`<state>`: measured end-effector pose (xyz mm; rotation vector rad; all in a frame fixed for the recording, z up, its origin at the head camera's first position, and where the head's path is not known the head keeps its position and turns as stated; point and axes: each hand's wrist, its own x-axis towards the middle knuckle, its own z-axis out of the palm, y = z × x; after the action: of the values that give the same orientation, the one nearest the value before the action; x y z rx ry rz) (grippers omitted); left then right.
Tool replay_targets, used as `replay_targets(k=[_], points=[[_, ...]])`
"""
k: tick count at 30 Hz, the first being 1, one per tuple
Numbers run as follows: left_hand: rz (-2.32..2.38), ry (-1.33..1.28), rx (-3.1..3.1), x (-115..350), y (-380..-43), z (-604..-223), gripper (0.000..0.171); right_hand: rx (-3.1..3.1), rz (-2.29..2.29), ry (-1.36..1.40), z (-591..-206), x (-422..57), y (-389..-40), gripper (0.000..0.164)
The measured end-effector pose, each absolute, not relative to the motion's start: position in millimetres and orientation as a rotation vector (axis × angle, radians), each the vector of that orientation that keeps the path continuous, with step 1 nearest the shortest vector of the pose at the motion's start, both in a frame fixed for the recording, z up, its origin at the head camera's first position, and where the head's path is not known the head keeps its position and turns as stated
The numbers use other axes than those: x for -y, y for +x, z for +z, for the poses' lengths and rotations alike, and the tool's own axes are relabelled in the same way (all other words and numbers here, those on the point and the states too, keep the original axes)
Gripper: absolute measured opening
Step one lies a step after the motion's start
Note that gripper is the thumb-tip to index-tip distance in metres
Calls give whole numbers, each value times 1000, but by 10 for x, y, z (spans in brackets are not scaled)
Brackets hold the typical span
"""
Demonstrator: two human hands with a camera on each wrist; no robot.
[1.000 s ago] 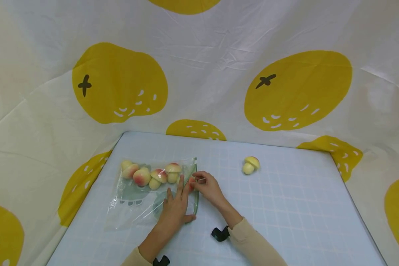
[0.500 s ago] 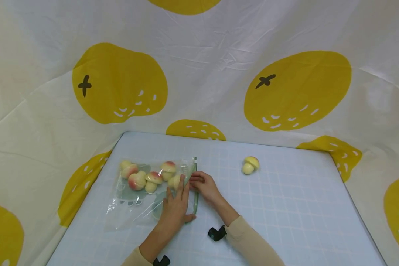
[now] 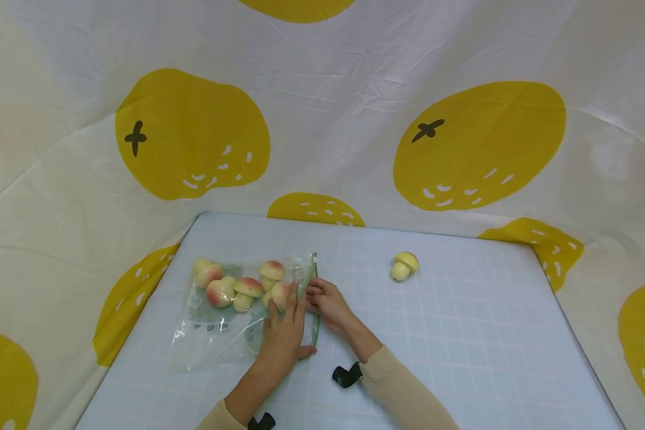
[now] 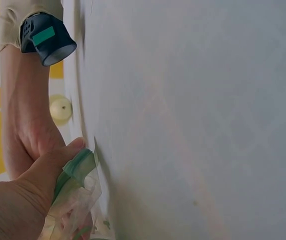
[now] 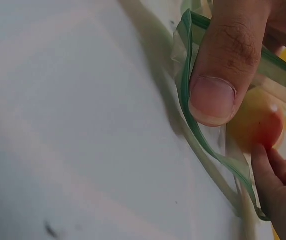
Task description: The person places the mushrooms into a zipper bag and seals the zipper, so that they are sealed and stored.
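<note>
A clear zip bag (image 3: 215,352) with a green seal lies at the table's left, several cream-and-red toy mushrooms (image 3: 220,292) inside it. My left hand (image 3: 282,343) rests over the bag's right end, fingers straight. Its thumb (image 5: 228,65) presses at the green-edged mouth, which gapes in the right wrist view. At that mouth is my right hand (image 3: 330,307), fingers loosely bent. In the right wrist view one fingertip (image 5: 260,152) meets the red part of the mushroom nearest the opening (image 5: 258,120). The left wrist view shows the left thumb beside the green seal (image 4: 80,165).
One more toy mushroom (image 3: 405,266) lies on the checked tablecloth (image 3: 462,334), right of the bag and towards the far edge. Behind the table hangs a white curtain (image 3: 333,119) printed with yellow fruit. Each wrist wears a black camera (image 3: 346,376).
The mushroom at the right fingertips has gone left through the mouth into the bag. Those inside have shifted slightly. My right forearm has moved a little left; the left hand stays put.
</note>
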<state>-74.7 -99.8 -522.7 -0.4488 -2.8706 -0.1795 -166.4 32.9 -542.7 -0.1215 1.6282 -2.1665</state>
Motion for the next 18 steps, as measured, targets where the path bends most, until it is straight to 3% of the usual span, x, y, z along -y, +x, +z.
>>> replay_targets(k=[18], points=[[-227,-391,2937,986,-737,-5176,128,-1628,-2171,-192,-5338,-579,-1597,42]])
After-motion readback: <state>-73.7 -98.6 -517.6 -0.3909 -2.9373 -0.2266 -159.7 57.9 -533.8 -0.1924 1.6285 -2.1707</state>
